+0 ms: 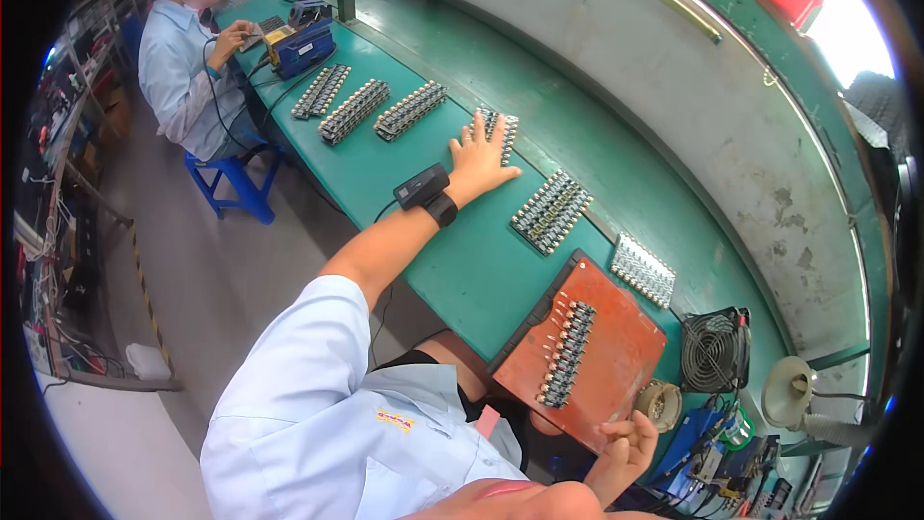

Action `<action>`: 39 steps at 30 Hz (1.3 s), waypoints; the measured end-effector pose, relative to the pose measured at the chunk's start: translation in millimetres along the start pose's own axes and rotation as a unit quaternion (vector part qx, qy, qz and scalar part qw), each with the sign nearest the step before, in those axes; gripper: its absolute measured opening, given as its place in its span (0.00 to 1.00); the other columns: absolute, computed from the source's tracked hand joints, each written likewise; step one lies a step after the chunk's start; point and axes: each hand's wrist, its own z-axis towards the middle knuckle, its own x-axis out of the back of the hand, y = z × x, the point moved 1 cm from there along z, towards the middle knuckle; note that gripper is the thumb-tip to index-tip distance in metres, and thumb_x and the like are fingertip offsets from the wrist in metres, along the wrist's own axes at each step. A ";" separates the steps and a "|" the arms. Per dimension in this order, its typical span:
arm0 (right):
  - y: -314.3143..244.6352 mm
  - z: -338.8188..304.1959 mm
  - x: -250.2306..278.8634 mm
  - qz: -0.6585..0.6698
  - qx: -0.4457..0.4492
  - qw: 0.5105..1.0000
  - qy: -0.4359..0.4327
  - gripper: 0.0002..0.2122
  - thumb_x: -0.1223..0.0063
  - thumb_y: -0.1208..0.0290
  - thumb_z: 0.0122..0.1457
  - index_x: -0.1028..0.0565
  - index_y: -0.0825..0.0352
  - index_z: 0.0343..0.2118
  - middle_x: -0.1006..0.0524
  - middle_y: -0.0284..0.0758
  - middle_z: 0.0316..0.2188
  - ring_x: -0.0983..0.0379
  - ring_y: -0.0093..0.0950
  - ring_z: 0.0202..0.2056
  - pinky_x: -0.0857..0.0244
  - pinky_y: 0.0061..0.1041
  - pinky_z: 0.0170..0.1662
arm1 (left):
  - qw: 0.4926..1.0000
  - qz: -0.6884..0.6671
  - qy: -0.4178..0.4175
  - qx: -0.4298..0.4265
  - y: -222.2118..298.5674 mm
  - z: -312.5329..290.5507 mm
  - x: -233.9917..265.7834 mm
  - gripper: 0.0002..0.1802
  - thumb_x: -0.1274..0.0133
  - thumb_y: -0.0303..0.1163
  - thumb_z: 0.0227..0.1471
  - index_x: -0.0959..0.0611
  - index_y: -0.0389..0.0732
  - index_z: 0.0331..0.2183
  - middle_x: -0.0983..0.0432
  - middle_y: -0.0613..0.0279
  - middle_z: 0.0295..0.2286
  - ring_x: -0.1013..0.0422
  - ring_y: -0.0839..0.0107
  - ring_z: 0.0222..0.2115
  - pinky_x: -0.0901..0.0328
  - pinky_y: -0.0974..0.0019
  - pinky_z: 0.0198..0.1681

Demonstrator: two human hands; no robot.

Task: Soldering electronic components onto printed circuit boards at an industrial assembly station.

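Note:
My left hand (481, 162) reaches far across the green bench, its fingers spread over a small group of circuit board strips (507, 133). The fingertips lie on or just above them; I cannot tell which. A black device (422, 187) is strapped to that wrist. My right hand (624, 455) is curled beside the near right corner of an orange-red board (621, 342). Its fingers are bent in, and whatever may be in them is too small to make out. On the orange-red board lies one strip of small components (568, 354), with pins sticking out along its left side.
Several more groups of strips stand along the bench (438, 250), including a block (551, 212) and a pale panel (643, 271). At right are a black fan (714, 351), a round tin (658, 404) and a lamp-shaped hood (787, 391). A co-worker (188, 77) sits at the far left.

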 end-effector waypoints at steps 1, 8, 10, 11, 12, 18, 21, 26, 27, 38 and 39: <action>-1.7 -2.1 -2.2 0.008 -0.004 1.000 -0.008 0.24 0.44 0.61 0.57 0.35 0.74 0.48 0.24 0.41 0.27 0.26 0.27 0.30 0.31 0.21 0.34 | 1.000 -0.004 -0.003 0.023 1.7 2.2 0.8 0.59 0.40 0.58 0.36 0.50 0.47 0.63 0.53 0.37 0.60 0.45 0.34 0.54 0.49 0.35 0.54; 4.6 1.9 -12.7 0.055 0.013 0.998 -0.042 0.20 0.48 0.66 0.58 0.35 0.74 0.48 0.24 0.42 0.28 0.26 0.28 0.31 0.28 0.25 0.36 | 0.974 -0.208 0.065 -0.058 24.4 -38.6 44.4 0.56 0.40 0.44 0.34 0.49 0.46 0.63 0.53 0.39 0.58 0.50 0.39 0.56 0.51 0.42 0.57; 2.6 4.4 -23.7 0.097 -0.040 0.994 -0.039 0.19 0.49 0.68 0.58 0.36 0.75 0.49 0.24 0.43 0.31 0.25 0.29 0.32 0.29 0.26 0.38 | 0.952 -0.248 0.091 -0.157 50.3 -81.7 84.0 0.54 0.40 0.41 0.37 0.48 0.43 0.62 0.54 0.39 0.58 0.51 0.40 0.57 0.54 0.43 0.58; 0.8 6.3 -31.2 0.138 -0.089 0.986 -0.033 0.19 0.51 0.71 0.59 0.36 0.75 0.50 0.24 0.44 0.34 0.25 0.30 0.34 0.29 0.27 0.40 | 0.937 -0.271 0.083 -0.204 68.6 -104.7 100.2 0.54 0.39 0.40 0.37 0.48 0.42 0.62 0.54 0.39 0.59 0.51 0.40 0.57 0.53 0.44 0.59; -3.7 11.2 -42.1 0.160 -0.099 0.981 -0.041 0.20 0.51 0.72 0.59 0.37 0.76 0.52 0.25 0.44 0.38 0.26 0.31 0.37 0.29 0.28 0.42 | 0.919 -0.296 0.073 -0.250 85.4 -127.4 113.4 0.54 0.38 0.40 0.37 0.48 0.40 0.62 0.54 0.39 0.59 0.50 0.40 0.57 0.53 0.45 0.59; -3.1 29.5 -80.6 0.140 -0.085 0.982 -0.090 0.18 0.58 0.74 0.63 0.38 0.75 0.54 0.28 0.40 0.45 0.27 0.27 0.42 0.30 0.25 0.43 | 0.848 -0.399 0.017 -0.348 134.0 -220.2 129.8 0.54 0.35 0.42 0.39 0.47 0.38 0.61 0.56 0.38 0.59 0.51 0.40 0.57 0.54 0.47 0.59; 4.9 30.0 -64.8 0.159 -0.056 0.985 -0.037 0.17 0.59 0.73 0.64 0.37 0.75 0.54 0.28 0.38 0.46 0.29 0.23 0.43 0.32 0.23 0.44 | 0.810 -0.463 -0.020 -0.360 137.5 -219.5 131.2 0.52 0.36 0.42 0.42 0.47 0.38 0.61 0.51 0.40 0.58 0.46 0.46 0.56 0.48 0.48 0.57; 1.6 18.6 -73.7 0.134 -0.033 0.989 -0.043 0.16 0.61 0.70 0.66 0.34 0.74 0.52 0.27 0.35 0.45 0.31 0.19 0.41 0.36 0.19 0.44 | 0.616 -0.732 -0.287 -0.041 144.4 -218.5 106.4 0.24 0.48 0.40 0.57 0.31 0.33 0.48 0.29 0.62 0.37 0.33 0.81 0.35 0.35 0.75 0.37; 2.6 18.1 -73.6 0.135 -0.033 0.989 -0.042 0.16 0.61 0.70 0.66 0.34 0.74 0.52 0.27 0.35 0.45 0.31 0.19 0.41 0.36 0.19 0.44 | 0.618 -0.720 -0.316 -0.008 146.2 -222.4 104.4 0.19 0.51 0.40 0.59 0.26 0.33 0.43 0.27 0.68 0.31 0.34 0.85 0.31 0.36 0.78 0.34; 0.4 4.7 -63.9 0.152 -0.014 0.988 -0.032 0.19 0.54 0.60 0.64 0.29 0.75 0.45 0.25 0.34 0.40 0.32 0.18 0.39 0.38 0.18 0.42 | 0.629 -0.729 -0.264 -0.060 152.5 -248.1 102.2 0.22 0.53 0.47 0.60 0.22 0.35 0.31 0.34 0.77 0.20 0.44 0.88 0.21 0.48 0.78 0.21; 3.0 2.9 -63.9 0.154 -0.019 0.987 -0.030 0.19 0.54 0.60 0.64 0.29 0.75 0.45 0.25 0.34 0.40 0.32 0.18 0.39 0.38 0.18 0.42 | 0.630 -0.727 -0.267 -0.056 151.0 -249.4 100.2 0.22 0.53 0.47 0.60 0.22 0.35 0.31 0.34 0.77 0.20 0.44 0.88 0.21 0.48 0.78 0.21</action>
